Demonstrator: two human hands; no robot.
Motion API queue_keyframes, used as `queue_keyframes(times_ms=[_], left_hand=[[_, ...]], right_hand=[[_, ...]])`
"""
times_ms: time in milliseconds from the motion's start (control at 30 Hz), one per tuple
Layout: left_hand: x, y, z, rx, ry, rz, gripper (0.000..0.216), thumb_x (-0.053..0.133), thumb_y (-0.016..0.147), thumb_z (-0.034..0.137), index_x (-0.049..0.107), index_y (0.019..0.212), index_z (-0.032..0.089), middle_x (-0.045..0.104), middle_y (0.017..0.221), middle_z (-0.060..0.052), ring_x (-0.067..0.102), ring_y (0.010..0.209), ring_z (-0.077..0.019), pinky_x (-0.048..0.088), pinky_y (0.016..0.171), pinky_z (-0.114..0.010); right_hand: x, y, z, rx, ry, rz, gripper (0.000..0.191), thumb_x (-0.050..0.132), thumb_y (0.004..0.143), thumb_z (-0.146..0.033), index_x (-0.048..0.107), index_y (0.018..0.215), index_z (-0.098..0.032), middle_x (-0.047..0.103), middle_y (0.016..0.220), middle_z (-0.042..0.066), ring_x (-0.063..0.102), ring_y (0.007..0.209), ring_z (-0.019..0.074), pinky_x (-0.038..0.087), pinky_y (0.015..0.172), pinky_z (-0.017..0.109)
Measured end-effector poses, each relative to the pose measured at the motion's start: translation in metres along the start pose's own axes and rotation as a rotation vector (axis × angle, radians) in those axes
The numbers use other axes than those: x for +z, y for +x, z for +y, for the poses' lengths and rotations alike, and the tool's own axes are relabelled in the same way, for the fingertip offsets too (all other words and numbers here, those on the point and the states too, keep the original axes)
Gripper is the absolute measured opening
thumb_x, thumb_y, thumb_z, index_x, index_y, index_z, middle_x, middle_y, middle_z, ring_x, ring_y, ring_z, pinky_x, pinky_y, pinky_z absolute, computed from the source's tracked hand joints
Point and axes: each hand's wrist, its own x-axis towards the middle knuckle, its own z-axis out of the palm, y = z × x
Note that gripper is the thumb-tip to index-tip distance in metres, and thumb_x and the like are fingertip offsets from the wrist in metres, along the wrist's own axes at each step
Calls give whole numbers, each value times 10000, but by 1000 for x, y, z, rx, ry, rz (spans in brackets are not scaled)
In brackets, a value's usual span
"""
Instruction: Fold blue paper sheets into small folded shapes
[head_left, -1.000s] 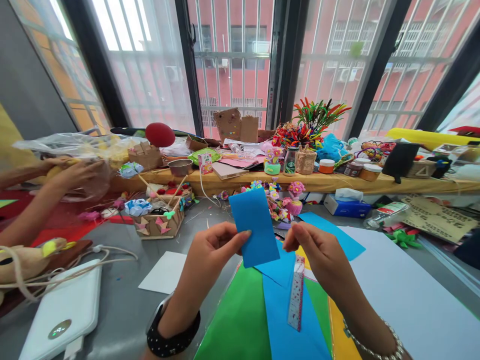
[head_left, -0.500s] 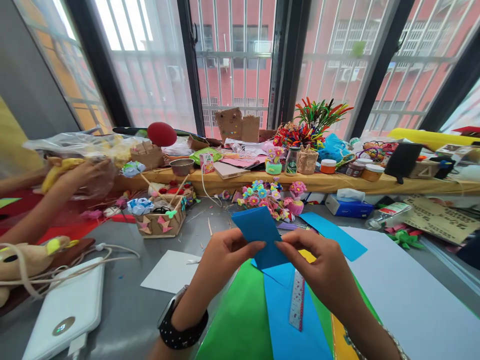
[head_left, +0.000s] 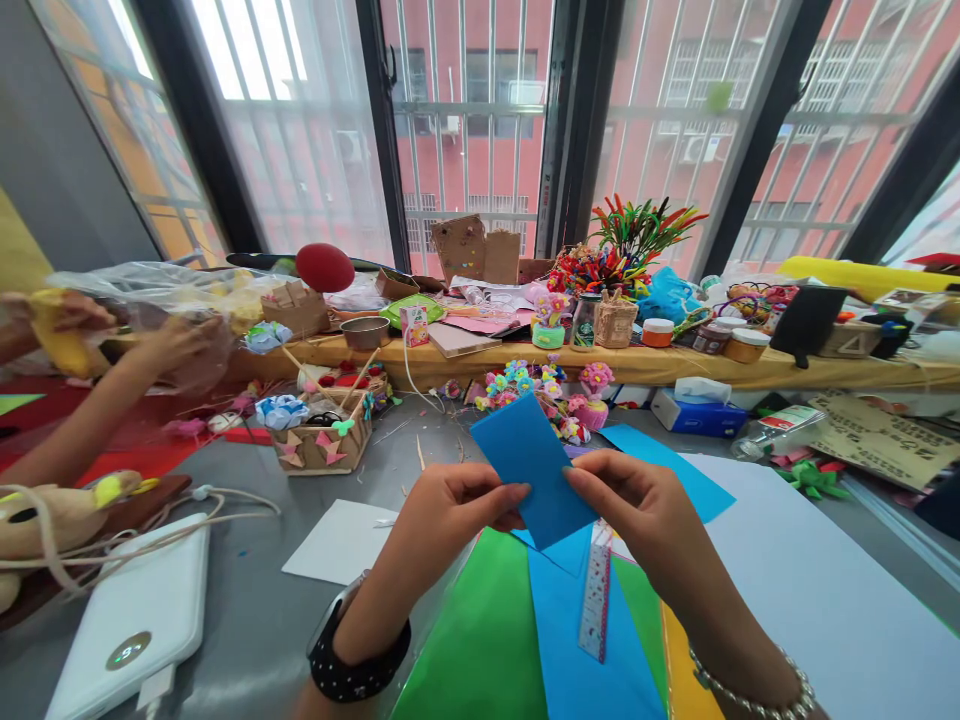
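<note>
- The right hand point(head_left: 637, 505), apart from the blue card point(head_left: 532, 460) one second earlier, had closed thumb and forefinger on its right edge.
- The left hand point(head_left: 454, 510) pinched the left edge, as before.
- The card hung tilted between both hands, above the green sheet point(head_left: 472, 620).
- Count: one ruler point(head_left: 595, 600) (lying on a long blue sheet point(head_left: 600, 690)), one power bank point(head_left: 135, 610), one tissue box point(head_left: 697, 412), three lidded jars point(head_left: 657, 335).
- Grey tabletop point(head_left: 247, 590) showed between the power bank and the left wrist.
- The large white sheet point(head_left: 817, 580) extended beyond the right forearm; its upper left edge met another blue sheet point(head_left: 667, 465).
</note>
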Motion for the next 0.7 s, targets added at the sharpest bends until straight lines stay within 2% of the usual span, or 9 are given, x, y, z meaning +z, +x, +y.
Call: queue_keyframes(times_ms=[67, 100, 200, 267, 333, 400, 500, 600, 700], left_hand=[[-3, 1, -5, 44, 111, -13, 176, 593, 723, 323, 657, 674, 166, 687, 638, -12, 638, 626, -162, 508, 587, -253], [-5, 1, -6, 94, 182, 31, 178, 597, 722, 332, 654, 762, 167, 695, 708, -25, 643, 678, -177, 515, 622, -278], [-8, -2, -6, 344, 445, 404, 440, 651, 683, 322, 532, 1078, 170, 643, 986, -80, 600, 883, -213, 497, 757, -360], [-7, -6, -2, 569, 700, 590, 495, 660, 687, 271, 488, 1140, 172, 587, 1092, -103, 534, 1004, -232, 436, 857, -418], [-2, -10, 3, 784, 927, 566, 343, 623, 727, 195, 554, 1063, 190, 614, 1051, -78, 517, 1031, -227, 339, 948, -465], [5, -13, 6, 899, 1028, 438, 172, 563, 775, 158, 617, 933, 198, 668, 908, -36, 565, 956, -200, 244, 1003, -493], [12, -14, 6, 875, 1074, 345, 184, 472, 824, 128, 645, 815, 190, 675, 732, 4, 612, 756, -157, 171, 1021, -519], [14, -13, 4, 856, 1048, 367, 218, 461, 814, 98, 648, 743, 186, 652, 623, 34, 592, 610, -124, 218, 1005, -497], [14, -12, 5, 852, 1003, 378, 200, 483, 799, 102, 647, 729, 193, 656, 612, 41, 596, 592, -122, 277, 969, -483]], right_hand=[[0, 0, 0, -105, -129, 39, 146, 548, 767, -294, 607, 709, -174, 631, 657, 8, 575, 590, 137, 433, 509, 219], [0, 0, 0, -171, -215, 58, 129, 542, 773, -266, 607, 711, -172, 638, 669, 14, 582, 605, 143, 440, 535, 229], [1, -1, 2, -366, -463, 67, 111, 521, 784, -190, 613, 731, -155, 649, 687, 36, 594, 633, 166, 443, 578, 265], [3, -2, 3, -458, -580, 42, 122, 511, 788, -160, 623, 743, -141, 651, 694, 54, 602, 650, 187, 445, 583, 286], [5, -4, 4, -516, -653, 24, 132, 508, 789, -144, 632, 745, -130, 652, 693, 67, 606, 652, 201, 453, 580, 300], [6, -6, 4, -561, -686, 10, 140, 506, 789, -137, 639, 748, -121, 651, 691, 77, 606, 637, 205, 464, 567, 306], [8, -8, 3, -624, -693, 15, 143, 512, 790, -136, 648, 761, -109, 653, 691, 88, 604, 628, 207, 478, 560, 313], [8, -9, 0, -667, -675, 52, 128, 529, 783, -130, 654, 770, -107, 657, 701, 90, 602, 635, 200, 482, 573, 310], [6, -10, -2, -689, -645, 77, 107, 547, 770, -123, 653, 776, -109, 661, 720, 88, 600, 651, 191, 481, 589, 299]])
